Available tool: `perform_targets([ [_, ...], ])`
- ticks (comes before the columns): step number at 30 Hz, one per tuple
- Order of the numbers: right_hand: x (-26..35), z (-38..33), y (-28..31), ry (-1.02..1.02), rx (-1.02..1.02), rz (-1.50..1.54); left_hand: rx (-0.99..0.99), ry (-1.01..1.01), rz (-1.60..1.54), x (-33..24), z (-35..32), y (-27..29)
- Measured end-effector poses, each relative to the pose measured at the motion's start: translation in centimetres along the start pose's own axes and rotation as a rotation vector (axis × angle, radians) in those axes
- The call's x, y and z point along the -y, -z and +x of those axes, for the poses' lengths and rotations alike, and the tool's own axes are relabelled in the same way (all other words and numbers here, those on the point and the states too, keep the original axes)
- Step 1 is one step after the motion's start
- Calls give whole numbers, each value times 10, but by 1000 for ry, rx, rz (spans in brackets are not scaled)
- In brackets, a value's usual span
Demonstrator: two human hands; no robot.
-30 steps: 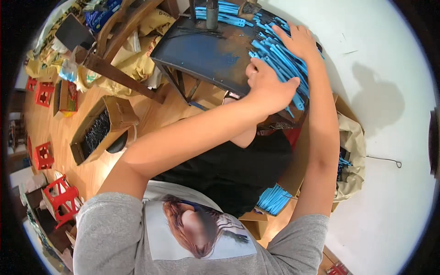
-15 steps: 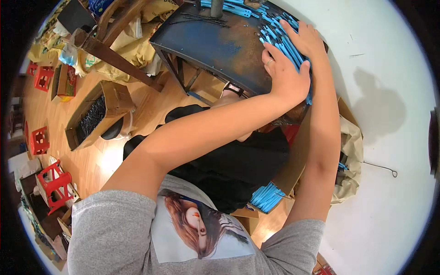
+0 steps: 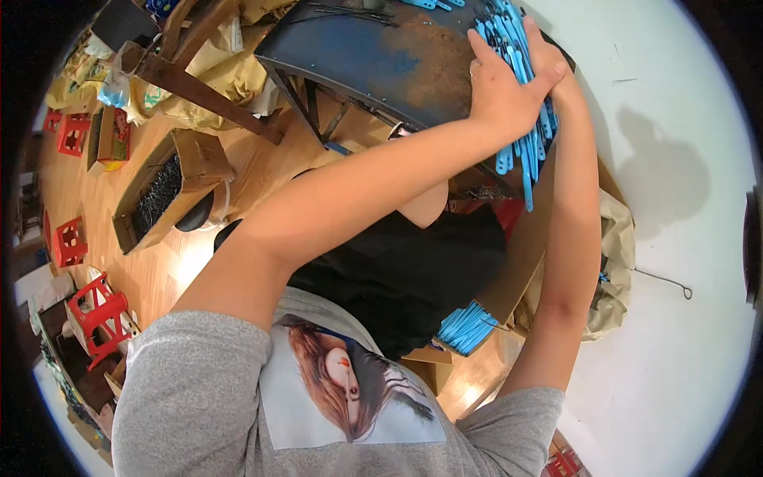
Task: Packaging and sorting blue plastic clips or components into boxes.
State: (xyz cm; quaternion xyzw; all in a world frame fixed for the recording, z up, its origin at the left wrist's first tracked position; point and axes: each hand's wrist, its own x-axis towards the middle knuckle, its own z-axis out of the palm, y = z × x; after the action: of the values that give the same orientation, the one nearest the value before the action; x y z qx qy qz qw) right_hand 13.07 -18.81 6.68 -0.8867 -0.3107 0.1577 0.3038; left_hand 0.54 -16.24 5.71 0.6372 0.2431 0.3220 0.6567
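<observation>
A bundle of slim light-blue strips (image 3: 520, 147), with small holes at their ends and some dark parts among them, lies at the right side of the dark worn work table (image 3: 358, 60). My left hand (image 3: 509, 94) presses against its left side, thumb laid across the top toward the other hand. Along the wall side, my right hand (image 3: 550, 67) closes on the same bundle. Both hands squeeze the strips between them, and some fingertips are hidden. The strips' near ends stick out past the table's edge.
More blue strips (image 3: 465, 327) fill a small box below on the right, near a paper-lined carton (image 3: 612, 278). White wall (image 3: 668, 119) stands close on the right. Leftward on the floor are a carton of dark thin pieces (image 3: 163, 195), red stools (image 3: 99, 318) and a wooden frame (image 3: 199, 91).
My hands have drawn the loose strips together into a tighter bundle. It has slid nearer to me, its ends now over the table's edge.
</observation>
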Motion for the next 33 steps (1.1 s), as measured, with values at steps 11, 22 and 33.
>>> perform_targets([
  [11,-43,8,3,21,-216,454,173,45,161,-26,55,21],
  [22,-12,-25,21,248,-390,836,379,-627,75,-30,82,17],
  [33,39,-66,28,655,-643,921,533,-1074,32,-36,85,13],
])
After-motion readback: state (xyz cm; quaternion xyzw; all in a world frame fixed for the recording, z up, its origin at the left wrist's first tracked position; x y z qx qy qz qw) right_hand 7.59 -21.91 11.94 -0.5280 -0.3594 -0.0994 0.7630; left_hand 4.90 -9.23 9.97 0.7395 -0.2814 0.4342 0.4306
